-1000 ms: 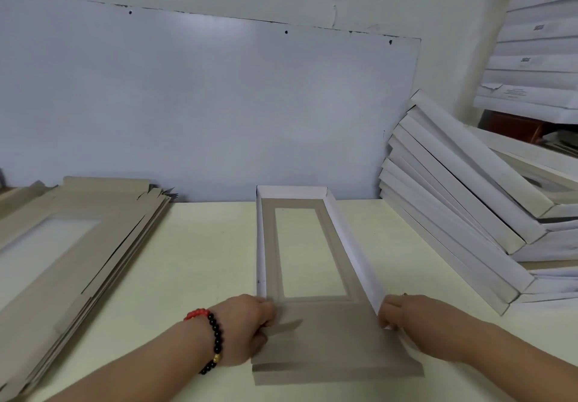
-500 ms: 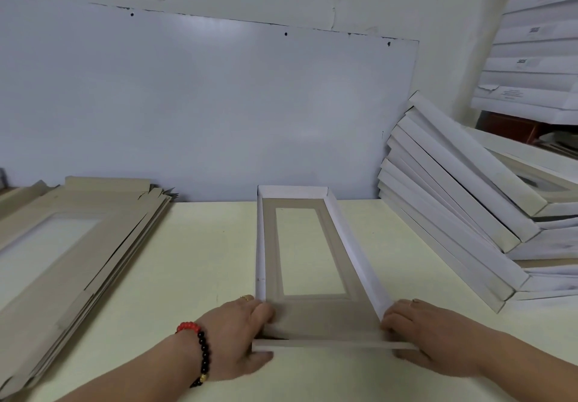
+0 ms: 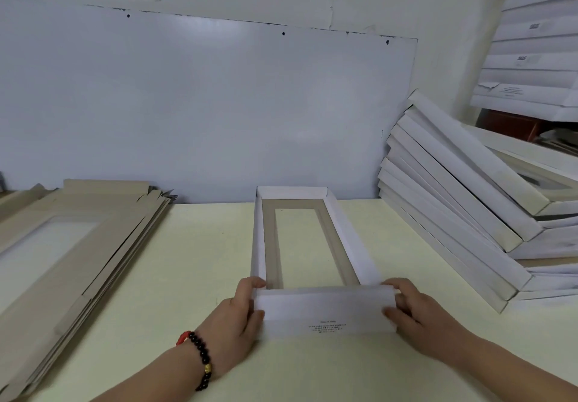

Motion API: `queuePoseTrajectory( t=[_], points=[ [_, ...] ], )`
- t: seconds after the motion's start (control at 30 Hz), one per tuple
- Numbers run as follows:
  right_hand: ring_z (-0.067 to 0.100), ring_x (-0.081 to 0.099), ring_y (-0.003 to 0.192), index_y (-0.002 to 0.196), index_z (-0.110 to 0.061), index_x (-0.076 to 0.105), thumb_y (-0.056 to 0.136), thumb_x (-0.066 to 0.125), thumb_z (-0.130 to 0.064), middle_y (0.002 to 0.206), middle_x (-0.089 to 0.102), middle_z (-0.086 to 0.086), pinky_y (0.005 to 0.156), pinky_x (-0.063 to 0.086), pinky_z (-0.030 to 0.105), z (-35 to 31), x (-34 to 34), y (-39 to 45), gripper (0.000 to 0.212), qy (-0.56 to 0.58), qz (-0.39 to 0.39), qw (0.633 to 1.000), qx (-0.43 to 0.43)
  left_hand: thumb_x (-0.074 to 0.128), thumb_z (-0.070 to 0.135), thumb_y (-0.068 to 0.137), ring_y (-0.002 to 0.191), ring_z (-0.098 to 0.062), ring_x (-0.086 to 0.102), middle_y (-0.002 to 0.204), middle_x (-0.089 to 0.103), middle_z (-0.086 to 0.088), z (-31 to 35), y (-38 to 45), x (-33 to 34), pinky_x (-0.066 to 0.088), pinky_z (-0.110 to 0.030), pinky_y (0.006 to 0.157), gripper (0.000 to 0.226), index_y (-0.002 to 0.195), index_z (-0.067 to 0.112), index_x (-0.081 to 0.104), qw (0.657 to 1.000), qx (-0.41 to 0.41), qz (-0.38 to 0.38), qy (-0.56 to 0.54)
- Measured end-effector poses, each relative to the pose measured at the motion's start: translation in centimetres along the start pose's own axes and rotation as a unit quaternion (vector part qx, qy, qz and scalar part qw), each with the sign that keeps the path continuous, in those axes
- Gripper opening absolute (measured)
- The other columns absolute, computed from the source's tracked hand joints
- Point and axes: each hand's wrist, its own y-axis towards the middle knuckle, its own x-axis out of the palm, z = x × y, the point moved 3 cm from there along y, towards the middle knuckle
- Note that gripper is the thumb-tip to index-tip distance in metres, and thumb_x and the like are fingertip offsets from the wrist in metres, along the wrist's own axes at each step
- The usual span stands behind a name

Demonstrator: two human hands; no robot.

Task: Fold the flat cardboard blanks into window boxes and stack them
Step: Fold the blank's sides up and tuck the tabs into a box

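Now the window box (image 3: pixel 308 245) lies lengthwise on the pale table (image 3: pixel 194 261), its far end toward the wall panel (image 3: pixel 203 104) and its near end between the two hands. Its white side walls stand up around a grey inner face with a long rectangular cut-out. The near end flap (image 3: pixel 325 311), white with a small block of dark print, is raised and tilted toward the camera. The left hand (image 3: pixel 237 317) grips the flap's left edge, its fingertips curled over the top corner and the rest of the hand against the flap's side. The right hand (image 3: pixel 416 317) pinches the right edge, fingers curled onto the flap's upper corner and thumb lower on its face. A beaded bracelet (image 3: pixel 200 354) circles the left wrist. To the left lies a pile of flat cardboard blanks (image 3: pixel 78 239); to the right, folded boxes (image 3: pixel 453 207) lean in a slanted stack.
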Motion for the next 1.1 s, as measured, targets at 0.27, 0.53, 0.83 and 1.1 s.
queuePoseTrajectory(
  t=[0.27, 0.53, 0.83, 1.1],
  points=[
    [0.006, 0.041, 0.055, 0.126, -0.048, 0.033, 0.095, 0.053, -0.013, 0.063, 0.044, -0.007, 0.055, 0.034, 0.014, 0.1, 0.6, -0.4, 0.051, 0.046, 0.042, 0.998, -0.015, 0.041, 0.013, 0.096, 0.059, -0.01, 0.047, 0.073, 0.058, 0.002, -0.1, 0.2, 0.6, 0.037, -0.022, 0.057, 0.039, 0.125, 0.032, 0.024, 0.999, -0.036, 0.015, -0.031],
    [0.003, 0.044, 0.059, 0.123, -0.05, 0.044, 0.099, 0.048, -0.015, 0.071, 0.05, -0.012, 0.058, 0.035, 0.012, 0.2, 1.1, -1.2, 0.043, 0.075, 0.084, 0.993, -0.022, 0.033, 0.026, 0.102, 0.083, -0.016, 0.058, 0.091, 0.065, 0.003, 0.2, 0.2, 0.7, 0.044, -0.025, 0.074, 0.016, 0.11, 0.029, 0.046, 0.997, -0.066, 0.03, 0.015],
    [0.007, 0.047, 0.059, 0.107, -0.038, 0.048, 0.093, 0.056, -0.008, 0.073, 0.054, -0.009, 0.056, 0.036, 0.014, 0.1, 1.1, -1.4, 0.034, 0.07, 0.114, 0.991, -0.001, 0.053, 0.011, 0.094, 0.074, 0.008, 0.052, 0.089, 0.053, 0.017, 1.2, -0.1, 0.0, 0.037, -0.006, 0.067, 0.02, 0.097, 0.03, 0.056, 0.992, -0.004, 0.124, 0.016],
    [-0.002, 0.059, 0.091, 0.094, -0.032, 0.066, 0.078, 0.075, -0.002, 0.116, 0.057, -0.019, 0.072, 0.044, 0.007, -0.6, 0.4, -2.1, 0.036, 0.004, 0.104, 0.994, -0.035, 0.07, 0.028, 0.086, 0.064, -0.003, 0.054, 0.117, 0.036, 0.026, 0.7, -0.7, -0.3, 0.044, -0.014, 0.07, 0.015, 0.092, 0.016, 0.067, 0.996, 0.041, 0.063, 0.044]
  ],
)
